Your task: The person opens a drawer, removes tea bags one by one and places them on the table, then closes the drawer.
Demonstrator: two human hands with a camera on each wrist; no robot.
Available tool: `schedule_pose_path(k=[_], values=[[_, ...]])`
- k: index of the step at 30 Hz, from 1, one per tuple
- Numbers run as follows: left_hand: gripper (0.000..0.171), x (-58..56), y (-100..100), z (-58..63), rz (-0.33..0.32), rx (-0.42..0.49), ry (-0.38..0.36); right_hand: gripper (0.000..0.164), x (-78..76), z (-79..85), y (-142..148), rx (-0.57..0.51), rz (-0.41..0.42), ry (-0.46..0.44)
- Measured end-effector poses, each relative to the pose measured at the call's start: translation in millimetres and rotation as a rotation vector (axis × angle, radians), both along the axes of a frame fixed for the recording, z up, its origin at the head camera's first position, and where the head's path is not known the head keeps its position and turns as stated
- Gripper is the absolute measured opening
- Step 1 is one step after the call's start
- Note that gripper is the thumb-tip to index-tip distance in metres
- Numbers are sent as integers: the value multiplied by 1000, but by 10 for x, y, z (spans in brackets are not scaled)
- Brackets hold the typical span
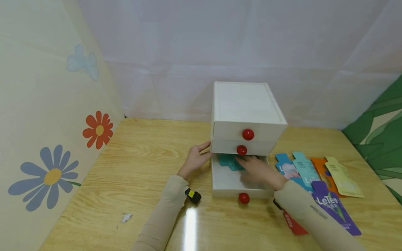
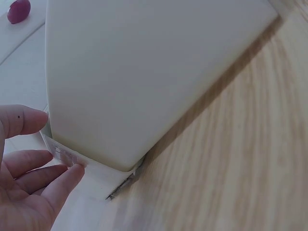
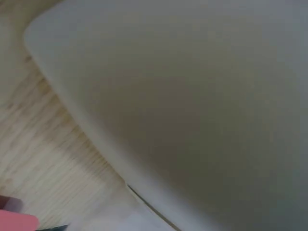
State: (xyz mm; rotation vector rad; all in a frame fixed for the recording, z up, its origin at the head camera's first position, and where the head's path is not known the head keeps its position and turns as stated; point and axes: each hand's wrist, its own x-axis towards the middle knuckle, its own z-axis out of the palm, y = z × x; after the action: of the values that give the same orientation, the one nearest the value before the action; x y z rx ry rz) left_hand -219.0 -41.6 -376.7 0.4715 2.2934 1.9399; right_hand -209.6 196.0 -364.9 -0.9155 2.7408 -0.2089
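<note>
A white drawer unit (image 1: 243, 101) with red round knobs stands on the table, its bottom drawer (image 1: 224, 179) pulled out. In that drawer, towards the back, lies a teal sachet (image 1: 229, 162), partly under the right hand. My right hand (image 1: 260, 170) reaches into the drawer, fingers stretched over the sachet and thumb apart from them. My left hand (image 1: 195, 159) touches the unit's left side near the open drawer. In the left wrist view, the left hand's fingertips (image 2: 74, 173) rest against the white edge. The right wrist view shows mostly a blurred white wall (image 3: 168, 106), not the hand's fingers.
Right of the unit lie several flat sachets: blue (image 1: 284, 162), light teal (image 1: 304, 167), orange (image 1: 321, 170), yellow (image 1: 343, 177) and purple (image 1: 334, 205). A red sachet (image 1: 295, 225) shows partly under the right forearm. A torn white patch (image 1: 126, 218) marks the table at left.
</note>
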Motion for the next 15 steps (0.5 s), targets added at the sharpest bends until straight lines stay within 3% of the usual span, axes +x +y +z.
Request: schedule_pose_path(k=[8,15], values=[[47,-10,8,-12,-1,2,5,73,-103,-85,44,49,-13,-61],[46,-19,6,-25,3,21,-7,67,-114,-107,48,54,2,-15]])
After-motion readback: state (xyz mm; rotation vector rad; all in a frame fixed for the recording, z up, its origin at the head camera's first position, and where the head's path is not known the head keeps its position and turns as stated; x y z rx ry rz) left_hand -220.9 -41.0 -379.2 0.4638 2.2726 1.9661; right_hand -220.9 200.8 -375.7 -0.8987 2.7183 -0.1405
